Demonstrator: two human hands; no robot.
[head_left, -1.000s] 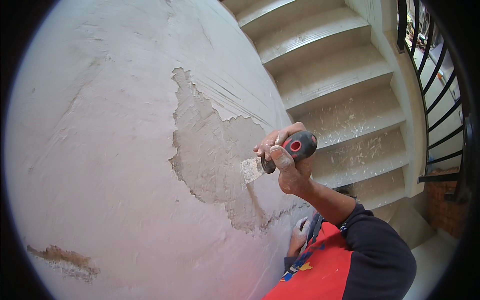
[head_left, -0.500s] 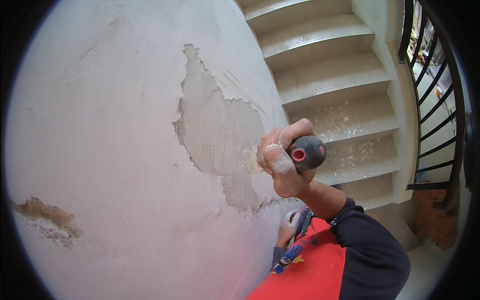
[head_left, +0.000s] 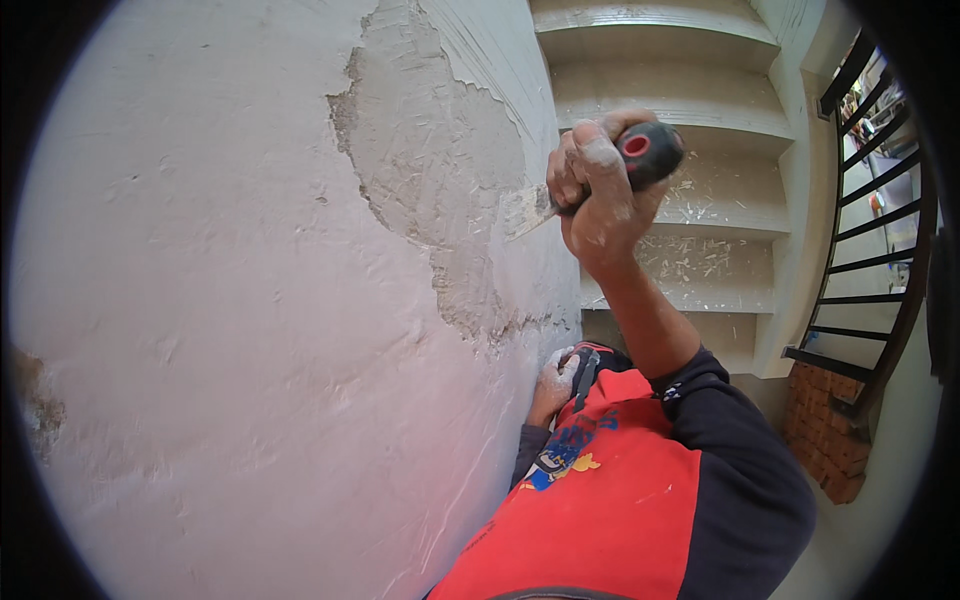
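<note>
My right hand [head_left: 605, 195], dusted white, is wrapped round the black and red handle of a scraper [head_left: 527, 211]. Its flat, plaster-smeared blade lies against the wall at the right edge of a bare grey patch [head_left: 430, 140], where the white coat is off with ragged edges. Lower down, close to the wall and in front of my chest, my left hand [head_left: 555, 385] is also whitened with dust. Its fingers are curled at a dark thing with red edging [head_left: 590, 362], which I cannot make out.
Pale stairs [head_left: 680, 185] strewn with white flakes climb beside the wall. A black metal railing [head_left: 870, 265] borders them on the right, with reddish-brown bricks or tiles [head_left: 825, 430] below its foot. Another broken, brownish spot [head_left: 35, 400] marks the wall at far left.
The view has shifted, so the patch and stairs sit higher. My right hand's wrist has turned, and the scraper's blade now shows more plainly at the patch's right edge.
</note>
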